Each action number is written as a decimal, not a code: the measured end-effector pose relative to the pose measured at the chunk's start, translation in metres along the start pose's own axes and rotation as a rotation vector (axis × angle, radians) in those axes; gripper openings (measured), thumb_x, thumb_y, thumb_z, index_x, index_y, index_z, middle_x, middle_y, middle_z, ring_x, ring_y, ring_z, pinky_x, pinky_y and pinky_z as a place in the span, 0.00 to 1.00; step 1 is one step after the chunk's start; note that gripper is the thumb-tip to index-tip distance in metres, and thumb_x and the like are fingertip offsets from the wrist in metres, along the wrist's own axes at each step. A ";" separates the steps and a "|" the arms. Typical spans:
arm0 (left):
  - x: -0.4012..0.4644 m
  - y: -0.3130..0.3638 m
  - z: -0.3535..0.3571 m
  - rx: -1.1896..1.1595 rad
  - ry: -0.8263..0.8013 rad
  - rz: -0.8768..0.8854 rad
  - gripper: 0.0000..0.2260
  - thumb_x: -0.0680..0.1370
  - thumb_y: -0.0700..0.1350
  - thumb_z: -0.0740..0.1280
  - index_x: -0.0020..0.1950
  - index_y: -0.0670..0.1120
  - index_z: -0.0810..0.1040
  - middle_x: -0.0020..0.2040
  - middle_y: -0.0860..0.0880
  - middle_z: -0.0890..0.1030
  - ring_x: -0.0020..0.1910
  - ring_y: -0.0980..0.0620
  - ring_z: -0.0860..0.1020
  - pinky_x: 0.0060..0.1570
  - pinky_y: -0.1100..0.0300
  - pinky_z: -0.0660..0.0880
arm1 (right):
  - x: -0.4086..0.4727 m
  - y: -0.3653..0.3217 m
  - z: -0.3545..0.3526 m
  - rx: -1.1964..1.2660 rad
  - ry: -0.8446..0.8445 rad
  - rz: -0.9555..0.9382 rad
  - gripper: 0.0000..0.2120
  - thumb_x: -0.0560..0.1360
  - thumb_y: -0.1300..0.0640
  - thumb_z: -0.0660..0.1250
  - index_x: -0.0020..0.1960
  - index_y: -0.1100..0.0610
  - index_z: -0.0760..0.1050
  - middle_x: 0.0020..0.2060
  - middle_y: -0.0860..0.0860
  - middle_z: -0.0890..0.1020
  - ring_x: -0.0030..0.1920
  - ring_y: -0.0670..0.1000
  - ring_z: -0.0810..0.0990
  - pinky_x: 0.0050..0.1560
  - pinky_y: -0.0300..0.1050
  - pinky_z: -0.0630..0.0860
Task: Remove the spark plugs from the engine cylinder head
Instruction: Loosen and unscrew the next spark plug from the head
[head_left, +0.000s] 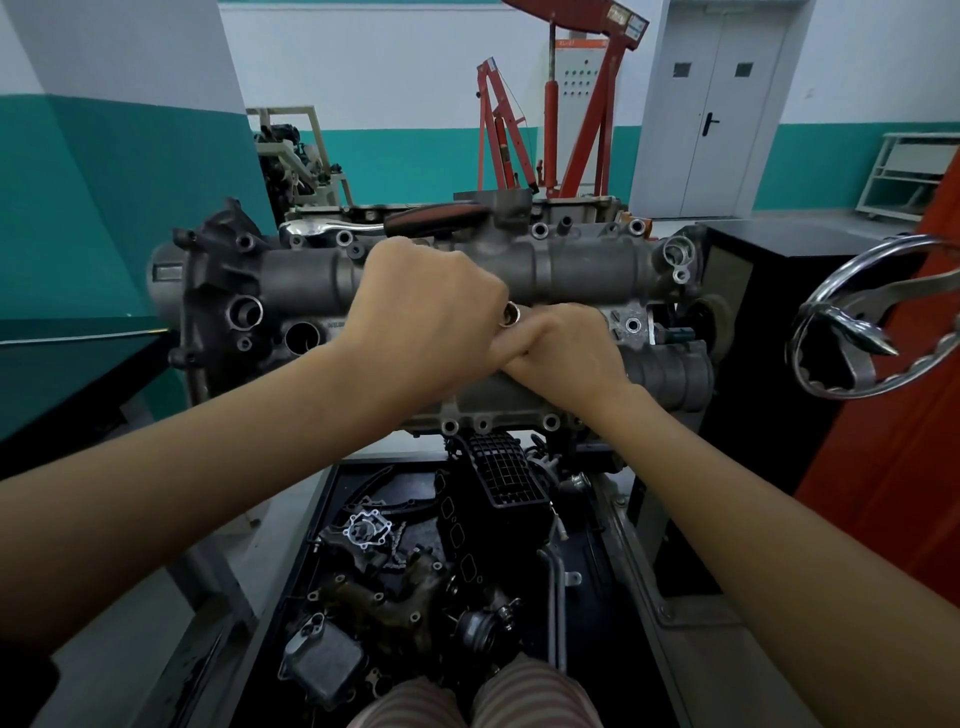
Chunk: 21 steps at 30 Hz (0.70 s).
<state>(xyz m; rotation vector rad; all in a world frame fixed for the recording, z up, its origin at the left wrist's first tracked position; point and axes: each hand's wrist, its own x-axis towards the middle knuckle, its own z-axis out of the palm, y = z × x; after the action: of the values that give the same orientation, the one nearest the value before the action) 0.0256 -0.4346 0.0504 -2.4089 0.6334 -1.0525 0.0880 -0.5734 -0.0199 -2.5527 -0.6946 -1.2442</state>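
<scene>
The grey cylinder head stands on a stand in front of me, its top face turned toward me. My left hand is curled into a fist over the middle of the head, gripping a chrome socket whose open end pokes out by the knuckles. My right hand lies just below and right of it, fingers curled against the left hand and the tool. The spark plugs themselves are hidden under my hands. A ratchet wrench with a red and black handle lies on the far edge of the head.
A chrome handwheel of the stand sticks out at the right. Below the head, a black tray holds several engine parts, among them a black intake manifold. Red engine cranes stand at the back wall.
</scene>
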 end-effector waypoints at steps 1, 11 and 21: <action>-0.001 0.000 0.000 -0.022 0.023 0.016 0.27 0.73 0.65 0.39 0.37 0.46 0.67 0.30 0.51 0.68 0.27 0.53 0.66 0.28 0.59 0.57 | 0.001 -0.001 -0.001 -0.015 0.024 -0.004 0.16 0.72 0.50 0.57 0.28 0.55 0.66 0.20 0.55 0.74 0.21 0.57 0.72 0.28 0.37 0.53; 0.002 0.001 0.001 -0.050 0.009 -0.027 0.26 0.74 0.63 0.41 0.29 0.47 0.64 0.26 0.51 0.65 0.24 0.53 0.63 0.25 0.62 0.52 | 0.000 0.002 0.001 0.004 -0.022 0.005 0.17 0.72 0.46 0.66 0.37 0.59 0.69 0.23 0.50 0.75 0.24 0.51 0.72 0.27 0.39 0.57; -0.007 0.005 0.004 -0.149 0.052 0.029 0.14 0.77 0.55 0.45 0.45 0.46 0.62 0.40 0.49 0.63 0.35 0.51 0.66 0.31 0.56 0.59 | 0.001 0.003 0.005 -0.043 -0.017 -0.026 0.29 0.69 0.42 0.43 0.50 0.61 0.72 0.39 0.52 0.79 0.31 0.55 0.75 0.26 0.38 0.51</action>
<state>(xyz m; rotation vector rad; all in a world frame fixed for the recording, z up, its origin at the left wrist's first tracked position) 0.0233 -0.4339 0.0410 -2.4970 0.7874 -1.0949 0.0938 -0.5731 -0.0221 -2.5995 -0.7149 -1.2605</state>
